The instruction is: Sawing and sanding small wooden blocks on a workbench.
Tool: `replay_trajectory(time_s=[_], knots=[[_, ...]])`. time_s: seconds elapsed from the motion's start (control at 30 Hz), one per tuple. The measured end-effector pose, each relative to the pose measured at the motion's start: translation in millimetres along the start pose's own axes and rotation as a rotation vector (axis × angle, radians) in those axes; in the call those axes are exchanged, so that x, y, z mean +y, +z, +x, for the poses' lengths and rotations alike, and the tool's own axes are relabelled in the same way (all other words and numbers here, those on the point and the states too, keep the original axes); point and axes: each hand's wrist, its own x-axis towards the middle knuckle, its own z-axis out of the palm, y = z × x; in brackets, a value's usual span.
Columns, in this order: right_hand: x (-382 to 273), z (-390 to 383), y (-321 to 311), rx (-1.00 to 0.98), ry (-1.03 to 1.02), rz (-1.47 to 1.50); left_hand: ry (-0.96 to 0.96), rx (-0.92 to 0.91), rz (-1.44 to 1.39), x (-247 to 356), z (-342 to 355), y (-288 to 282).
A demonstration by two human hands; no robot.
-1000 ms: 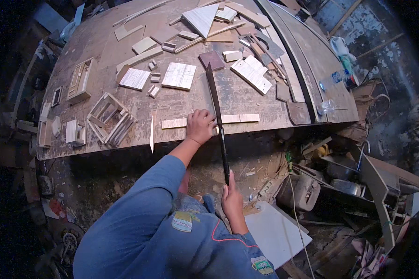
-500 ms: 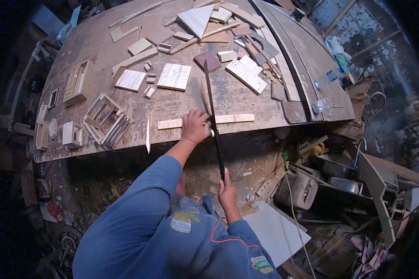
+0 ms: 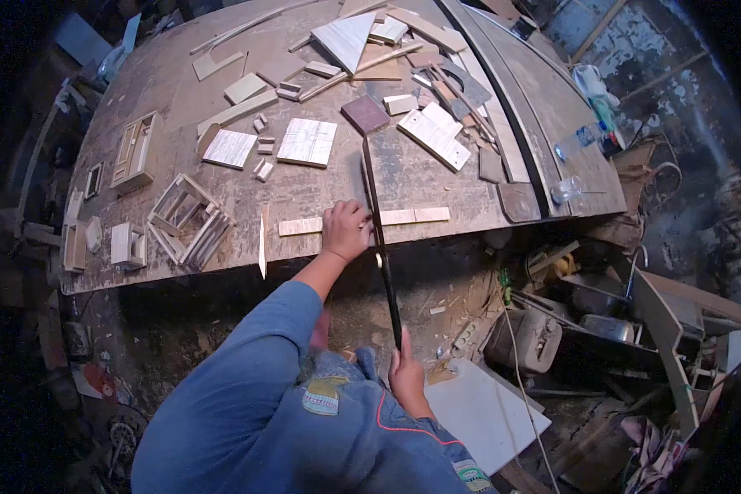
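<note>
My right hand (image 3: 405,377) is closed round the lower end of a long saw-like tool (image 3: 372,193) with a narrow dark blade and black handle, which crosses a pale wooden strip (image 3: 416,216) at the front edge of the workbench (image 3: 469,198). Fingers of my left hand (image 3: 346,229) are curled over that strip, pressed beside the blade on its left; their tips are partly hidden. A slim pale wedge (image 3: 263,239) lies left of the strip, overhanging the edge.
Small wooden frames (image 3: 191,221), boxes (image 3: 130,245), square boards (image 3: 307,142) and offcuts are spread over the bench. Plastic bottles (image 3: 566,189) stand at its right. Below right are a white panel (image 3: 482,412), a jerrycan (image 3: 523,337), a cord and scrap boards (image 3: 667,346).
The long tool and my right hand have moved back toward my body, the blade's far tip now lower in view. My left hand stays on the strip.
</note>
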Motion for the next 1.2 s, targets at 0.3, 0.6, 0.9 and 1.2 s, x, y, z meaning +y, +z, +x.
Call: replay_trajectory(time_s=[0.3,0.6,0.9,1.2], knots=[[22,-16,26,0.091,-0.022,0.070,-0.020,-0.021,0.020,0,1,-2],[-5,11,0,-0.046,0.036,-0.017,-0.007,-0.012,0.013,-1,2,3],[-8,17,8,0.056,-0.041,0.055,0.046,-0.003,0.020,1,-4,-3],[-26,47,20,0.093,-0.060,0.012,0.004,-0.006,0.049,-3,-1,0]])
